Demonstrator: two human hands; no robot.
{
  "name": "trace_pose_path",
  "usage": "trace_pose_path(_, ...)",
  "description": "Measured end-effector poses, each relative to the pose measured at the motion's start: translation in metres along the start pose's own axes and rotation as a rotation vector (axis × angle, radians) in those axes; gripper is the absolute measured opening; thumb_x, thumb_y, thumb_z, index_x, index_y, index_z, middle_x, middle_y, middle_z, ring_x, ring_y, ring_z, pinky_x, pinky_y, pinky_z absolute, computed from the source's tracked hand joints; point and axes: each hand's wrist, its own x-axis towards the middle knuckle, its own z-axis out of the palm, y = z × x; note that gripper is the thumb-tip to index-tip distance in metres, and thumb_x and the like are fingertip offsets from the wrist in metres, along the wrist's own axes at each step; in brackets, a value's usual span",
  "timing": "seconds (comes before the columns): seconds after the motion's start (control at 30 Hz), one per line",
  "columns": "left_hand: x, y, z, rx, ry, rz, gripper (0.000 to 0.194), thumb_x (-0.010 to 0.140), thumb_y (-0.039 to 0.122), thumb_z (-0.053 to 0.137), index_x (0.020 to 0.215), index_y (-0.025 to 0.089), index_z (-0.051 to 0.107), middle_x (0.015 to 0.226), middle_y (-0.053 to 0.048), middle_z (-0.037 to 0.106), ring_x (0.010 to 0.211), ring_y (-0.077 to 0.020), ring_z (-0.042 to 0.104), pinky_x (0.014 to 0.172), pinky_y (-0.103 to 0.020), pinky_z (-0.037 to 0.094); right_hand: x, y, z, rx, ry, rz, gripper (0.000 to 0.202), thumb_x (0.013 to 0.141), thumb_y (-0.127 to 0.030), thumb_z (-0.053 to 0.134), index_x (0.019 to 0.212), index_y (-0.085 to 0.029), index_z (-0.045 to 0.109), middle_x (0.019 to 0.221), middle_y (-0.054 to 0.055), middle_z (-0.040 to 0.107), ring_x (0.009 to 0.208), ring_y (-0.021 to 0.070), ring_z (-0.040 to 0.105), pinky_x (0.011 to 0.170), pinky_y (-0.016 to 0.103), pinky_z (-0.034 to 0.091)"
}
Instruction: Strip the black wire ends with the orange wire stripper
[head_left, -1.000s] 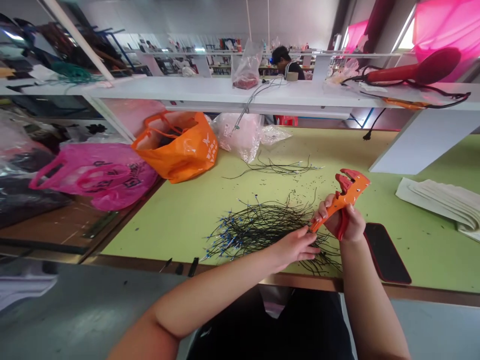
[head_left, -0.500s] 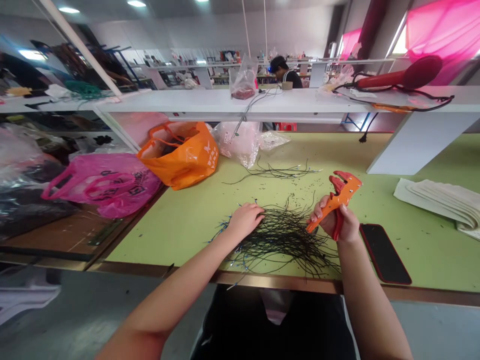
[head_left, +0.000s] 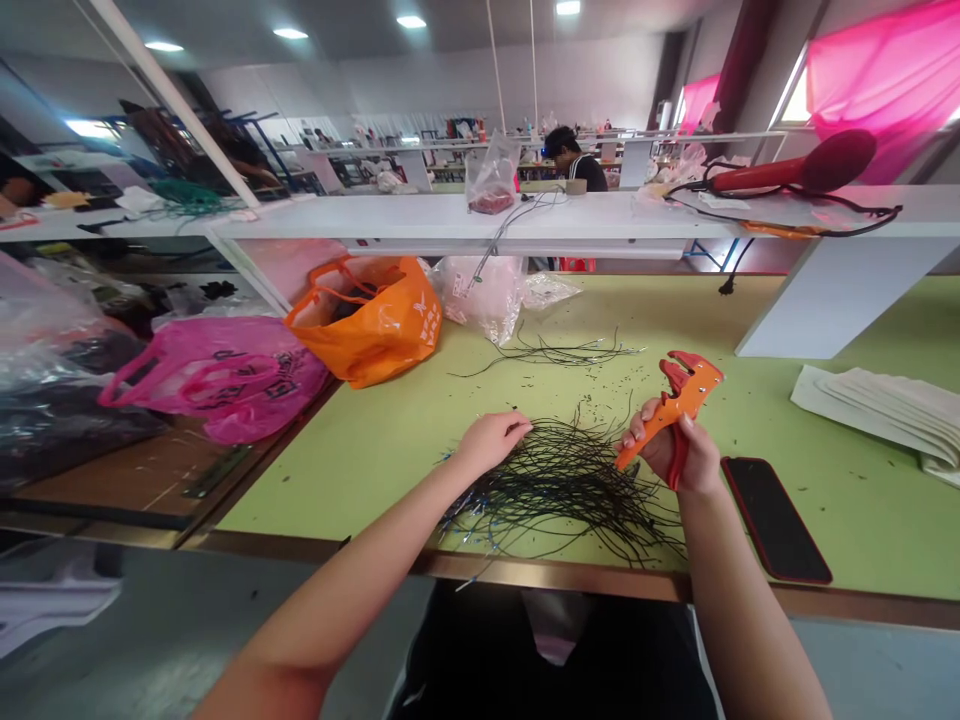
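My right hand (head_left: 682,445) is closed round the handles of an orange and red wire stripper (head_left: 684,390), its jaws pointing up and away from me. My left hand (head_left: 495,440) is at the left part of a pile of thin black wires (head_left: 570,485), thumb and fingertips pinched together on a black wire at the pile's upper edge. Blue and bare metal ends show at the pile's left side, partly hidden under my left forearm. Behind the pile lies a smaller bunch of black wires (head_left: 559,352), with small dark scraps scattered between.
A phone (head_left: 776,518) lies right of my right hand, with folded white sheets (head_left: 870,405) beyond. An orange bag (head_left: 375,330) and a pink bag (head_left: 225,375) are at the left. A white shelf (head_left: 420,215) spans the back, and a person (head_left: 574,160) sits further off.
The view has tilted up slightly. My left hand's fingers have drawn together into a pinch at the wires. My right hand keeps the wire stripper in much the same place.
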Motion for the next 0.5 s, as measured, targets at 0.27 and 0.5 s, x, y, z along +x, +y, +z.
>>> trace_pose_path(0.27, -0.021, -0.007, -0.011, 0.340, -0.120, 0.192, 0.033, 0.100, 0.033, 0.050, 0.114, 0.027, 0.079, 0.113, -0.006, 0.079, 0.109, -0.0281, 0.069, 0.096, -0.040, 0.052, 0.001, 0.000, -0.001, -0.011, 0.024, -0.010, 0.034, 0.088, -0.053, 0.071, 0.099, -0.021, 0.071, 0.084, 0.005, 0.070, 0.079, 0.0254, 0.071, 0.088, 0.055, 0.062)
trace_pose_path(0.5, 0.006, -0.014, -0.025, 0.382, -0.036, 0.172, 0.040, 0.102, 0.043, 0.049, 0.130, 0.025, 0.072, 0.129, -0.010, 0.072, 0.119, -0.0286, 0.065, 0.103, -0.040, 0.050, 0.001, 0.000, -0.002, -0.002, 0.035, -0.022, 0.034, 0.088, -0.053, 0.071, 0.100, -0.021, 0.071, 0.084, 0.005, 0.070, 0.080, 0.0247, 0.071, 0.087, 0.053, 0.062)
